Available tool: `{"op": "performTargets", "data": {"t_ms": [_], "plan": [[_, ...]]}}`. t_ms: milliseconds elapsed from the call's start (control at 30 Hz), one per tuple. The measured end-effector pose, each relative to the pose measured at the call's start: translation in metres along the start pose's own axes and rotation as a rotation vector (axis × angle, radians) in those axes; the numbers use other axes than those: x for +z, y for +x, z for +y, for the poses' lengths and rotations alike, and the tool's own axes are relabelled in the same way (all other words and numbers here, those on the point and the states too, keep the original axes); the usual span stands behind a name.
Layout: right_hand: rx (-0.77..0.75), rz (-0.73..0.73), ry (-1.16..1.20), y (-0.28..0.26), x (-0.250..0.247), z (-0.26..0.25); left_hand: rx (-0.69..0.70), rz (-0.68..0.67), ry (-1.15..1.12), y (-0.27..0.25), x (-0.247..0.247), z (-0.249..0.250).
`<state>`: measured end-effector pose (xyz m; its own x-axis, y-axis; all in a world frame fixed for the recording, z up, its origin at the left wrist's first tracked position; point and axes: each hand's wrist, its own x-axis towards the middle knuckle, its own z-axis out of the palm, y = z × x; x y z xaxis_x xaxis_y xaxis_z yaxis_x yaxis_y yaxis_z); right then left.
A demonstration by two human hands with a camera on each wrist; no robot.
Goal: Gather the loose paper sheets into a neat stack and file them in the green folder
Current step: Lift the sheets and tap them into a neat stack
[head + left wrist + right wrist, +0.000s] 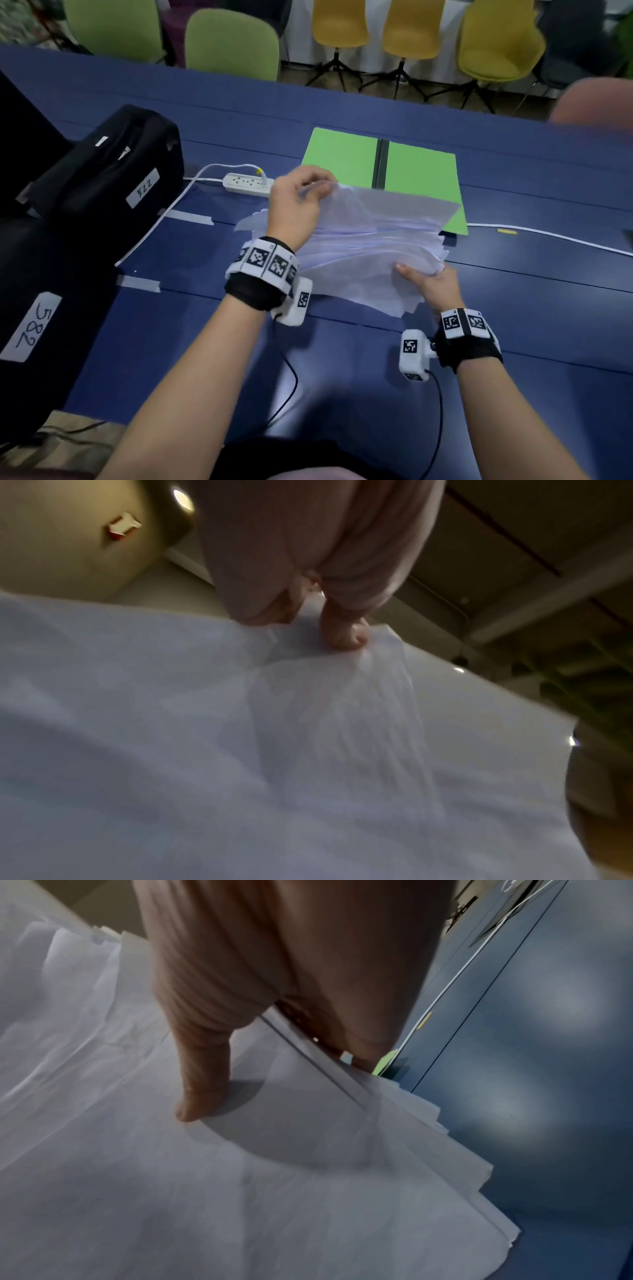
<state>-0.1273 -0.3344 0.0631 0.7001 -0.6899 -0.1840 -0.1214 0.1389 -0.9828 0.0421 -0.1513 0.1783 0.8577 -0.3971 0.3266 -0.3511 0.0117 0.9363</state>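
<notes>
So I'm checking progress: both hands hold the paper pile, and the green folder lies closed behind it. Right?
Not quite. The head view shows the green folder lying open, both covers flat with the dark spine between them. The rest stands: the left hand pinches the top sheets and the right hand grips the near edge of the paper pile, with the folder behind it.

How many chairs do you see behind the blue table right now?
5 clearly: two green chairs, one at top left and one nearer the table, and three yellow chairs in a row at top centre and right. Dark shapes at far right may hide more.
</notes>
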Motion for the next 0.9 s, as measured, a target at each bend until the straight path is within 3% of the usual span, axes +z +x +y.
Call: {"op": "performTargets", "data": {"t_ms": [233, 367, 467, 600, 733, 900], "plan": [[0.019, 0.037, -0.019, 0.003, -0.002, 0.007, 0.023, 0.22, -0.085, 0.029, -0.059, 0.004], [0.03, 0.053, -0.052, 0.001, -0.003, 0.005, -0.208, 0.382, -0.119, 0.012, -0.087, -0.053], [0.028, 0.061, -0.069, 0.0, -0.001, 0.002, -0.354, 0.268, -0.091, 0.002, -0.096, -0.092], [0.021, 0.081, -0.126, -0.001, -0.001, -0.004, -0.336, 0.162, 0.156, -0.008, -0.1, -0.111], [-0.002, 0.08, -0.158, -0.005, -0.003, -0.007, -0.429, 0.014, 0.429, -0.015, -0.111, -0.132], [0.024, 0.09, -0.208, -0.002, -0.002, -0.009, -0.566, -0.306, 0.646, -0.028, -0.104, -0.14]]}}
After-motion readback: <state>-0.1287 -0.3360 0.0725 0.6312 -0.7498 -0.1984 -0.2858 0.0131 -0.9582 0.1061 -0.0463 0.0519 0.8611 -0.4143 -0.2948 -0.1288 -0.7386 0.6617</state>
